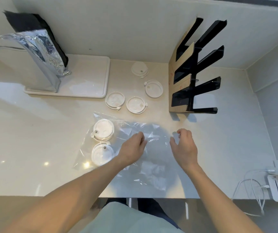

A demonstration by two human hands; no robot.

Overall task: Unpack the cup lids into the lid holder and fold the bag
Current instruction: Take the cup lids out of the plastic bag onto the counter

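A clear plastic bag (151, 158) lies flat on the pale counter in front of me. Two white cup lids (103, 130) (101, 154) sit at its left end, apparently inside it. Several more white lids (135, 104) lie loose on the counter beyond the bag. The black lid holder (197, 76) stands upright at the back right, its slots showing nothing inside. My left hand (132, 148) rests on the bag's middle with fingers curled. My right hand (184, 145) hovers at the bag's right edge, fingers bent; whether it pinches the film is unclear.
A white tray (84, 78) at the back left carries a silver foil pouch (41, 54) and a black bag. White chargers and cables (269, 182) lie at the right near the counter's front edge. The wall runs close behind.
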